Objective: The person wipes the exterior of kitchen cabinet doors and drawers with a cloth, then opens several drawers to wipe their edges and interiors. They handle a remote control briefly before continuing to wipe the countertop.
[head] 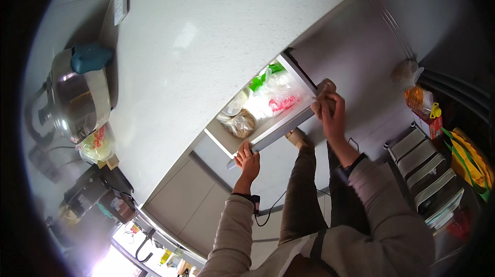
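A white drawer (267, 124) with a grey front stands pulled out from under a pale speckled countertop (201, 45). My left hand (248, 163) has its fingers over the top edge of the front, near the left corner. At the right corner is my right hand (331, 112), fingers bent; a brownish rounded shape by its fingertips is too blurred to name. Inside the drawer lie a knotted clear bag of brown strands (240, 123), a translucent plastic container (233, 106), a white plastic bag with red print (279, 97) and a green bag (267, 76).
A glass-lidded pot (77, 99) with a blue mitt (91, 57) stands on the left, beside a bag of greens (99, 145). On the right are a slatted metal rack (415, 161), an oil bottle (419, 101) and a yellow bag (470, 161). A black cable (267, 221) hangs near my legs.
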Demonstrator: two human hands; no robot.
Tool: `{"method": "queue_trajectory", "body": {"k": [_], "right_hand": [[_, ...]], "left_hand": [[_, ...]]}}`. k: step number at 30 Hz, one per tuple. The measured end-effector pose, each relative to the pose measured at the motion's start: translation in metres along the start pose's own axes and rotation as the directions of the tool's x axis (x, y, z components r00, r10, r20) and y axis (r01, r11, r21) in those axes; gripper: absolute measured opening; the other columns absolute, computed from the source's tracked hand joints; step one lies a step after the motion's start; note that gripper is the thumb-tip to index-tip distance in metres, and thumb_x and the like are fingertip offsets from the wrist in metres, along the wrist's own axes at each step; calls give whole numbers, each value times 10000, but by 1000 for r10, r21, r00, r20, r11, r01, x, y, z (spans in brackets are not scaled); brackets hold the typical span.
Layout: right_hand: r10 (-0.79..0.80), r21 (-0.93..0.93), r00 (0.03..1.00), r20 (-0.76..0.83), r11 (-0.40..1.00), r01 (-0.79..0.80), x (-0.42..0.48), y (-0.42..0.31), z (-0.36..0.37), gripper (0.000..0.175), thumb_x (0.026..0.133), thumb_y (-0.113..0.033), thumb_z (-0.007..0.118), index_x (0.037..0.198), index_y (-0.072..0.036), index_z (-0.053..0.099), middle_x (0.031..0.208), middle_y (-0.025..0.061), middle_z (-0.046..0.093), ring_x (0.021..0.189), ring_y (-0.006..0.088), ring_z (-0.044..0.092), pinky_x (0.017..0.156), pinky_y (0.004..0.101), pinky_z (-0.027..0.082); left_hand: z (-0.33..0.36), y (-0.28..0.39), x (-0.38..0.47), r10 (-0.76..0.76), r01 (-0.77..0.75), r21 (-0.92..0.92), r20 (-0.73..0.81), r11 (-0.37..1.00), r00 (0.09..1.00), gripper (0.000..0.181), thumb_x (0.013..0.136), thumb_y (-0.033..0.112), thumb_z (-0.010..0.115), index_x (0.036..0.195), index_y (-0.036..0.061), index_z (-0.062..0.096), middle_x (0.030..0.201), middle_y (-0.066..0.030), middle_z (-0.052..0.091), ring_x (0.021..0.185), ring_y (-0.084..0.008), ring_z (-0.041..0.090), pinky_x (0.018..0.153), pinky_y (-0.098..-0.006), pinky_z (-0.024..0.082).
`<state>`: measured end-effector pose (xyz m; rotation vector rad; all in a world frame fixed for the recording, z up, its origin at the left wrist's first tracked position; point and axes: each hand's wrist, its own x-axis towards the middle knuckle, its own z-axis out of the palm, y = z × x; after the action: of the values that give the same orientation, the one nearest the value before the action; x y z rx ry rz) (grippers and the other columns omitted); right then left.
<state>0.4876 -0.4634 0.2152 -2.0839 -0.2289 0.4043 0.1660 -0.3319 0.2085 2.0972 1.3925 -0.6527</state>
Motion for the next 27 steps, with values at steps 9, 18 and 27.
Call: {"method": "queue_trajectory", "body": {"k": [9, 18, 27], "right_hand": [[283, 475, 950, -133, 859, -190, -48, -9, 98, 342, 947, -129, 549, 1151, 17, 316, 1100, 145, 481, 953, 163, 560, 835, 251, 497], [-31, 426, 996, 88, 905, -9, 27, 26, 143, 518, 902, -316, 627, 1205, 34, 395, 1045, 172, 551, 972, 262, 568, 893, 402, 451], [55, 255, 978, 202, 961, -107, 65, -11, 145, 683, 894, -408, 649, 1362, 6, 372, 1172, 206, 611, 1076, 301, 598, 923, 373, 465]], "left_hand": [[-7, 11, 19, 16, -17, -10, -77, 1000, 997, 648, 926, 348, 502, 1491, 163, 242, 1501, -80, 264, 1376, -336, 226, 1115, -601, 45], [-30, 33, 52, 13, -125, -143, -607, 982, 795, 438, 869, 229, 652, 1231, 54, 480, 1243, -138, 483, 1205, -346, 411, 1014, -525, 270], [-31, 24, 116, 85, -201, -142, -573, 969, 815, 446, 864, 161, 669, 1252, 52, 478, 1251, -123, 505, 1168, -304, 479, 959, -479, 339]]}}
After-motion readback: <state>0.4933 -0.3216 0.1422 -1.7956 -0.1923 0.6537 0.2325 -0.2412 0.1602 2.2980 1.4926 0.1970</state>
